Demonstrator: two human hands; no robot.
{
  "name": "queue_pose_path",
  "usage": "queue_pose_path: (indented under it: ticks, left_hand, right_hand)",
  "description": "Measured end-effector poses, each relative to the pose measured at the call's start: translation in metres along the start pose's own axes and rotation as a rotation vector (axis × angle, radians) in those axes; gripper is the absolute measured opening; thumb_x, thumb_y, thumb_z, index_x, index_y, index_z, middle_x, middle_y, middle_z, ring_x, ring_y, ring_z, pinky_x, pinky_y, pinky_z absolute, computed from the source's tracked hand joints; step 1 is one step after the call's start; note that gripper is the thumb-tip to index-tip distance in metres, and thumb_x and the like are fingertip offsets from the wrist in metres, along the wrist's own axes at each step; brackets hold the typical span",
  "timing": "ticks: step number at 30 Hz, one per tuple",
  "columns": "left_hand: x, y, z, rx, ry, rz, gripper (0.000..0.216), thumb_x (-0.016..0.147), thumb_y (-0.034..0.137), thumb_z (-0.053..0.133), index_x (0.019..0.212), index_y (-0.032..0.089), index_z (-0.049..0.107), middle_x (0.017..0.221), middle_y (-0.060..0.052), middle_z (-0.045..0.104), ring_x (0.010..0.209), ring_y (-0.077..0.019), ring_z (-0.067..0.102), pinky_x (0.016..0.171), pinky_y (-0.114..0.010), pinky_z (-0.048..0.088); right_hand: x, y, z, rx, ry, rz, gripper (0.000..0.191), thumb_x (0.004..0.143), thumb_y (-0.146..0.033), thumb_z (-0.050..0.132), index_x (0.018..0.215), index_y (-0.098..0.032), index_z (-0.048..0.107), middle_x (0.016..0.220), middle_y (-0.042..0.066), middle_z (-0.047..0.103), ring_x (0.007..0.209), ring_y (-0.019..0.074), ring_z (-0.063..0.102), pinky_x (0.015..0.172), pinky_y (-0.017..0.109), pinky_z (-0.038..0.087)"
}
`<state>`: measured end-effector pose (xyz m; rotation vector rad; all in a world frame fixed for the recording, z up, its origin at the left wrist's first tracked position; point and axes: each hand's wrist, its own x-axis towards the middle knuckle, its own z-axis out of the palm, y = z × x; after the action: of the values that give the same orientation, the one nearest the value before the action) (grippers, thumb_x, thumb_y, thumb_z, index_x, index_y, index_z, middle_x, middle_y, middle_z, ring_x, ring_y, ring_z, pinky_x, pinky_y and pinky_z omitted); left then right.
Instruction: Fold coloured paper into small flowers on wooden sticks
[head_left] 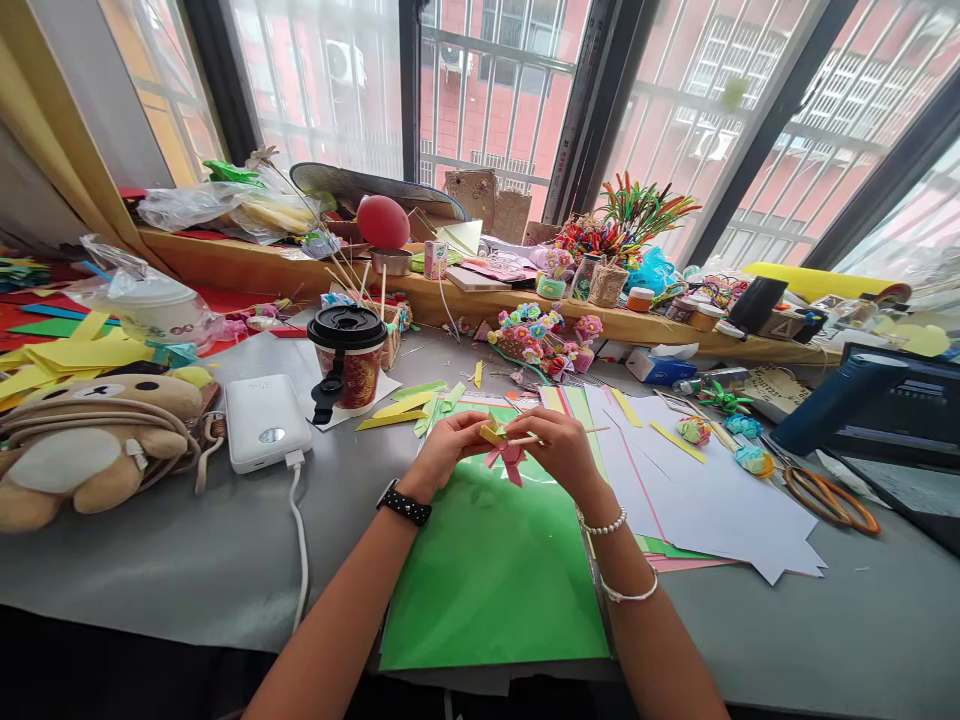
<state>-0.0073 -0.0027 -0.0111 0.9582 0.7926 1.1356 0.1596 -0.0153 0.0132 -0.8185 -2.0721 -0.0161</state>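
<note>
My left hand (pixel 450 447), wearing a black watch band, pinches a small paper piece with a yellow strip (pixel 491 435) and green folds. Pink paper strips (pixel 511 470) hang below the fingertips. My right hand (pixel 559 450) meets it from the other side, its fingers closed around a thin pale wooden stick (pixel 598 431) that points right. The fingers partly hide where stick and paper come together. Both hands are above the far part of a glossy green sheet (pixel 495 560). Cut yellow strips (pixel 394 412) and green strips (pixel 431 405) lie left of the hands.
White paper sheets (pixel 690 500) lie to the right, with orange-handled scissors (pixel 832 500) beside them. Left are a lidded cup (pixel 349 365), a white power bank (pixel 266 425) with a cable, and a plush bear (pixel 97 450). Paper flowers (pixel 529 335) stand behind the hands, below the crowded sill.
</note>
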Motion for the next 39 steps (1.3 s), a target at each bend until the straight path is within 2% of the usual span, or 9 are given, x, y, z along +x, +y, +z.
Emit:
queue_pose_path:
  ticks: [15,21,26,28,33,35,39]
  left_hand:
    - [0.0004,0.0004,0.0001,-0.023,0.016,0.087,0.027,0.054,0.031,0.072,0.072,0.014,0.06,0.071,0.001,0.063,0.065,-0.0126,0.059,0.073,-0.029,0.046]
    - [0.0001,0.0008,0.0003,-0.012,0.012,0.099,0.028,0.055,0.032,0.071,0.074,0.014,0.059,0.072,0.001,0.061,0.064,-0.0112,0.058,0.067,-0.024,0.045]
    - [0.0006,0.001,0.0004,0.013,-0.001,0.077,0.028,0.057,0.033,0.07,0.074,0.015,0.059,0.068,0.001,0.06,0.062,-0.0105,0.056,0.061,-0.022,0.044]
    - [0.0008,0.0005,0.0002,0.019,-0.03,0.06,0.028,0.057,0.034,0.07,0.074,0.015,0.059,0.065,0.001,0.06,0.061,-0.0105,0.056,0.062,-0.022,0.043]
    - [0.0006,-0.0009,0.0004,0.029,-0.062,0.028,0.03,0.057,0.036,0.07,0.074,0.014,0.059,0.069,0.0,0.061,0.063,-0.0117,0.057,0.068,-0.027,0.046]
    - [0.0002,-0.0011,0.0005,0.037,-0.063,0.031,0.032,0.056,0.036,0.071,0.076,0.013,0.059,0.071,-0.001,0.062,0.063,-0.0119,0.057,0.068,-0.027,0.046]
    - [0.0,-0.0011,-0.0004,0.054,-0.073,0.042,0.032,0.058,0.036,0.069,0.078,0.013,0.06,0.074,-0.002,0.062,0.063,-0.0111,0.057,0.067,-0.025,0.046]
  right_hand:
    - [0.0005,-0.0006,-0.0016,0.037,0.011,0.029,0.013,0.078,-0.022,0.054,0.073,-0.018,0.065,0.075,0.005,0.066,0.067,0.0125,0.06,0.059,0.023,0.046]
    - [0.0019,-0.0005,-0.0009,0.066,-0.015,0.058,0.011,0.078,-0.022,0.055,0.072,-0.019,0.064,0.074,0.004,0.065,0.07,0.0127,0.06,0.061,0.023,0.046]
    - [0.0026,-0.0025,-0.0024,0.076,-0.064,0.078,0.011,0.077,-0.025,0.055,0.072,-0.018,0.062,0.087,0.006,0.067,0.072,0.0135,0.061,0.059,0.023,0.046]
    - [0.0019,-0.0029,-0.0028,0.088,-0.095,0.105,0.012,0.078,-0.026,0.055,0.073,-0.018,0.062,0.09,0.006,0.067,0.068,0.0126,0.061,0.057,0.023,0.045]
    - [0.0005,-0.0013,-0.0023,0.052,-0.152,0.181,0.016,0.08,-0.029,0.052,0.085,-0.019,0.063,0.068,0.001,0.065,0.046,0.0073,0.049,0.047,0.019,0.038]
    - [0.0008,0.0003,-0.0017,0.052,-0.147,0.179,0.018,0.08,-0.029,0.052,0.09,-0.019,0.063,0.069,0.001,0.065,0.044,0.0064,0.045,0.045,0.019,0.036]
    - [0.0015,0.0036,-0.0002,0.091,-0.156,0.102,0.017,0.079,-0.026,0.053,0.087,-0.018,0.066,0.078,0.005,0.066,0.059,0.0103,0.055,0.053,0.021,0.041]
